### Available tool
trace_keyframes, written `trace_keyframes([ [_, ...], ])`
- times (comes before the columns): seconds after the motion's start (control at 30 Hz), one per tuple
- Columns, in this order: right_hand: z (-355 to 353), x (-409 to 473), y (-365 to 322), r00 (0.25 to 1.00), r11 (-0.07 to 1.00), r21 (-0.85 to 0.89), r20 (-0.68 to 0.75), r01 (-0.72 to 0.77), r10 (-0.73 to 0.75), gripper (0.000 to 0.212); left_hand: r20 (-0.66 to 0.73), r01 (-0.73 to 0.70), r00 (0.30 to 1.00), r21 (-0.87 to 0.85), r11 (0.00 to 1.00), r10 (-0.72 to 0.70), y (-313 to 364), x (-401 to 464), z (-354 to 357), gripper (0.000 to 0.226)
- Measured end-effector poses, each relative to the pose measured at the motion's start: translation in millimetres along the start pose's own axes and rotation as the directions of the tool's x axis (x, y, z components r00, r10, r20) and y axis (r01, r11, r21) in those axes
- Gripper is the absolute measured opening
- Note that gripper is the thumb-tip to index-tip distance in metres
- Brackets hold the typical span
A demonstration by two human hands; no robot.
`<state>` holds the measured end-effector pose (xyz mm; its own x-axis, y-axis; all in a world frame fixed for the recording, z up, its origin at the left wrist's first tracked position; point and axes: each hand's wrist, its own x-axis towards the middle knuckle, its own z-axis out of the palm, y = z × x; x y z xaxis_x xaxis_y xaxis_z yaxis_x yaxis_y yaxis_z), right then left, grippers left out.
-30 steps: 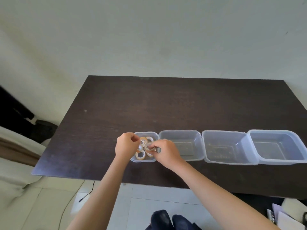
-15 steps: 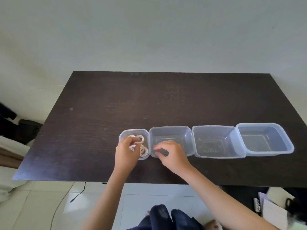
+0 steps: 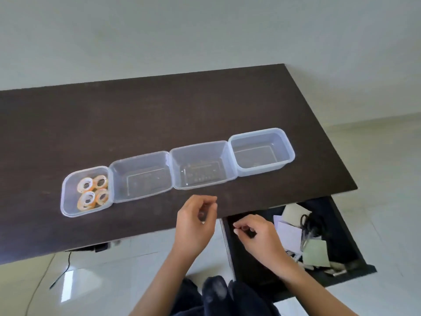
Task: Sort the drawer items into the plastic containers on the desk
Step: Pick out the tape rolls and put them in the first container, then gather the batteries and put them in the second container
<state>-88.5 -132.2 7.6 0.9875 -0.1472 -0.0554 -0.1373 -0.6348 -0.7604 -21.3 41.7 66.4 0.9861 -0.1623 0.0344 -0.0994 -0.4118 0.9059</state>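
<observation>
Four clear plastic containers stand in a row on the dark desk [image 3: 141,115]. The small leftmost container [image 3: 68,201] holds several orange-and-white tape rolls [image 3: 92,192]. The second container [image 3: 141,176], third container [image 3: 202,165] and rightmost container [image 3: 262,151] look empty. The open drawer [image 3: 341,226] juts out under the desk's front right edge. My left hand [image 3: 197,221] hovers over the desk's front edge, its fingers loosely curled round nothing. Above the drawer's left end my right hand [image 3: 257,236] has its fingers curled, fingertips near the thumb. Whether it pinches anything is unclear.
Inside the drawer lie white papers [image 3: 289,233], a pale green note [image 3: 315,253], dark-handled scissors [image 3: 307,224] and small bits near its front. A black cable [image 3: 61,272] trails on the tiled floor at the left. My dark-clothed knees [image 3: 216,293] are below.
Both hands have left the leftmost containers and moved right and toward me. The right hand is now over the open drawer. My view swung right, bringing the drawer into sight.
</observation>
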Motion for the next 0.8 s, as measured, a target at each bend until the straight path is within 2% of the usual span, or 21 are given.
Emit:
trace_keyframes([
  [0.13, -44, -29, 71, 0.965, 0.966, -0.041, 0.051, -0.254, 0.256, 0.014, 0.199, 0.002, 0.98, 0.043, 0.999, -0.011, 7, -19, 80, 0.011],
  [0.2, -62, -40, 105, 0.943, 0.946, -0.08, 0.088, -0.315, 0.322, 0.014, 0.312, 0.036, 0.948, 0.096, 0.995, -0.064, 2, -29, 121, 0.011],
  [0.27, -77, -46, 136, 0.921, 0.929, -0.149, 0.146, -0.339, 0.36, 0.017, 0.436, 0.053, 0.89, 0.189, 0.981, -0.132, -10, -38, 159, 0.014],
  [0.4, -100, -45, 182, 0.901, 0.905, -0.252, 0.185, -0.342, 0.392, 0.02, 0.616, 0.033, 0.713, 0.448, 0.893, -0.335, -46, -52, 216, 0.033],
  [0.47, -109, -38, 198, 0.91, 0.899, -0.283, 0.15, -0.335, 0.386, 0.024, 0.635, 0.036, 0.634, 0.544, 0.838, -0.44, -60, -59, 231, 0.042],
  [0.53, -115, -28, 207, 0.897, 0.879, -0.299, 0.129, -0.371, 0.422, 0.038, 0.628, 0.023, 0.591, 0.614, 0.789, -0.506, -69, -66, 241, 0.045],
  [0.67, -115, -10, 220, 0.842, 0.836, -0.359, 0.197, -0.414, 0.502, 0.058, 0.602, -0.053, 0.586, 0.697, 0.715, -0.543, -72, -74, 253, 0.046],
  [0.8, -111, 0, 227, 0.835, 0.805, -0.438, 0.188, -0.4, 0.517, 0.044, 0.586, -0.057, 0.574, 0.725, 0.686, -0.572, -76, -80, 254, 0.047],
])
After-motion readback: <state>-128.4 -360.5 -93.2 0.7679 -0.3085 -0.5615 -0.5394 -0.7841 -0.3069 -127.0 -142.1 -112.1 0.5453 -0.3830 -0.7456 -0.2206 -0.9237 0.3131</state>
